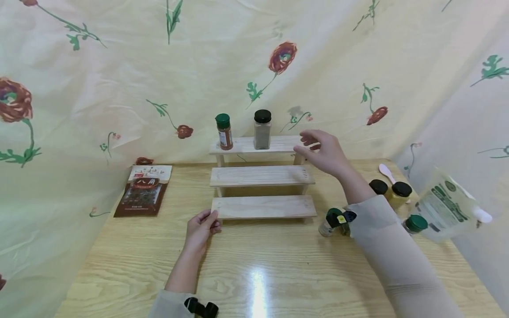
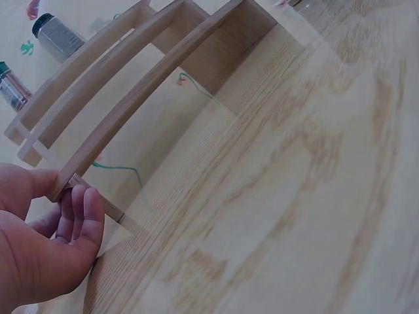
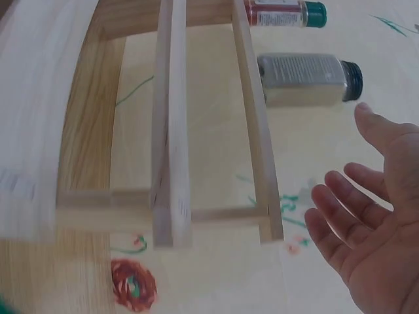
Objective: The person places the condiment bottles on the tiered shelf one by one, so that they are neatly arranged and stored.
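A three-step wooden rack [image 1: 262, 176] stands against the patterned backdrop. My left hand [image 1: 200, 233] pinches the left end of its lowest step, thumb on top and fingers curled beneath, as the left wrist view confirms. On the top step stand a green-capped spice jar [image 1: 225, 133] with reddish contents, at the left, and a black-capped jar [image 1: 262, 131] of greyish powder, near the middle. Beside the right end of that step hovers my right hand [image 1: 324, 152]. Its fingers [image 3: 352, 203] are spread and loosely bent, holding nothing, a short way from the black-capped jar in the right wrist view.
A brown and white spice packet [image 1: 144, 192] lies left of the rack. At the right, partly behind my sleeve, are small jars [image 1: 399, 194], a pale spoon [image 1: 386, 173] and a white spouted pouch [image 1: 445, 207]. Another green-capped jar [image 1: 327, 227] sits under my right wrist.
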Available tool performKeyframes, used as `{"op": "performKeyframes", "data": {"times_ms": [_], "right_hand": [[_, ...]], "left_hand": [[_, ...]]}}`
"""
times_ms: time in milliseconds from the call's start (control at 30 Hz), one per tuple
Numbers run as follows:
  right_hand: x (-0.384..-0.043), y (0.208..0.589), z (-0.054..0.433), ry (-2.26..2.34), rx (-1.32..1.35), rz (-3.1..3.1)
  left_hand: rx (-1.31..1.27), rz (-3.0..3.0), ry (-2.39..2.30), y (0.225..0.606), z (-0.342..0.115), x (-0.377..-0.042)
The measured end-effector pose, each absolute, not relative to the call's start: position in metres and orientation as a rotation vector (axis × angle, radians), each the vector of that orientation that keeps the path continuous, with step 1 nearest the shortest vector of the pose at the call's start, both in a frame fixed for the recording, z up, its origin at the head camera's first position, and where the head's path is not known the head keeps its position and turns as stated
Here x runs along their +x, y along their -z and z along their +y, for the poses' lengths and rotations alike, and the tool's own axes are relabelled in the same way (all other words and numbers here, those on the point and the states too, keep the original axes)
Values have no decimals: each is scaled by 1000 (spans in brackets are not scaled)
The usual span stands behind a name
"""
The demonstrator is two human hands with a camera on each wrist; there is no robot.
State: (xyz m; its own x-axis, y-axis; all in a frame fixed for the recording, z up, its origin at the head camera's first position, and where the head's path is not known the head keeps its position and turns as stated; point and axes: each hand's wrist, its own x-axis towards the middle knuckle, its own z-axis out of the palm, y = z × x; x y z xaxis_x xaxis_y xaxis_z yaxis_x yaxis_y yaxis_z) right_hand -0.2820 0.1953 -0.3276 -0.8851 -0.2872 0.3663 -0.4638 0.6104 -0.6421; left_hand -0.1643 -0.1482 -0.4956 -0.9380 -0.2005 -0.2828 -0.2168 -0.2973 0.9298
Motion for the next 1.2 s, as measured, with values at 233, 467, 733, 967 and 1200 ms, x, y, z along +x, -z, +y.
{"op": "performKeyframes", "data": {"times_ms": [233,467,733,967,1200], "right_hand": [[-268,335,220,-1076,673,-2619],[-252,341,250,-1058,607,-2666],[-233,350,283,-1005,499,-2718],[-225,356,303,-997,455,-2721],[-219,366,325,-997,373,-2750]], "left_hand": [[-555,1858,-2445,495,-150,-163],[-554,1855,-2454,495,-150,-163],[-554,1847,-2448,494,-149,-163],[-540,1840,-2450,494,-151,-163],[-540,1838,-2447,493,-151,-162]]}}
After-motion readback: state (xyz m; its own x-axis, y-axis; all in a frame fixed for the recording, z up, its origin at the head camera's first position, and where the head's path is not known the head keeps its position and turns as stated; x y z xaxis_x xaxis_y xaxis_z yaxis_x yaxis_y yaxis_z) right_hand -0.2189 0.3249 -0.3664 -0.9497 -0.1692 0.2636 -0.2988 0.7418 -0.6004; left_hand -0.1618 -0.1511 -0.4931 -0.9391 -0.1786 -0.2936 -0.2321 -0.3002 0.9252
